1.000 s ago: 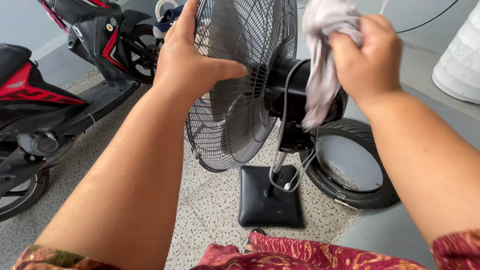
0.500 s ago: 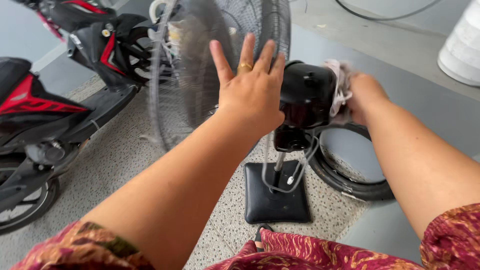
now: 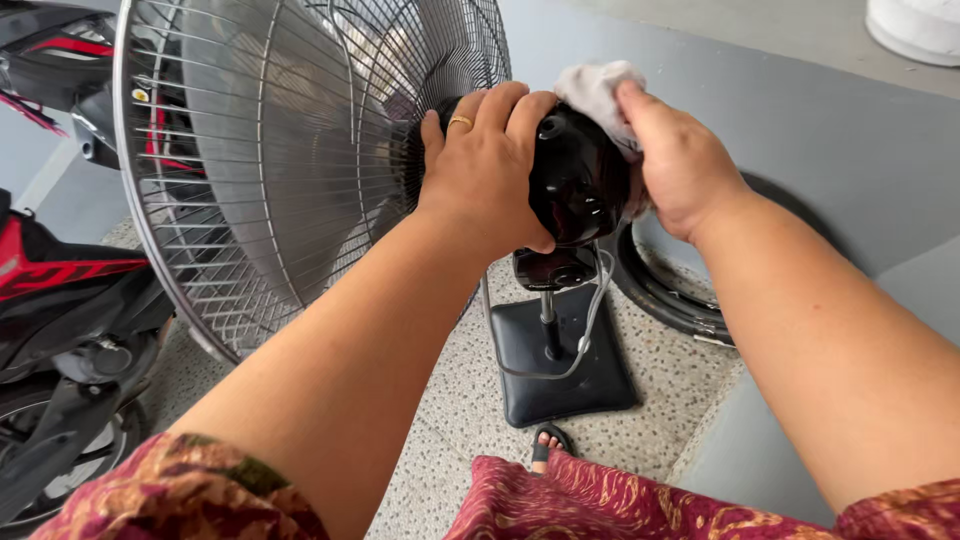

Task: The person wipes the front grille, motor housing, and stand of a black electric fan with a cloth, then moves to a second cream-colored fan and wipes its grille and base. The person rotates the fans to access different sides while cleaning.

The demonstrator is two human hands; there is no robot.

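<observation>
Speckled floor (image 3: pixel 450 400) under fan base (image 3: pixel 565 365)

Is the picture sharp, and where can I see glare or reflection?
Head view: sharp, in soft even daylight, no blur on the left hand or right hand; bright reflections on the glossy black motor housing; the fan grille wires shine.

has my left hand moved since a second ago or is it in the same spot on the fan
Yes. The left hand has left the wire grille and gone back along the fan to grip the black motor housing, near the right hand with its cloth.
</observation>
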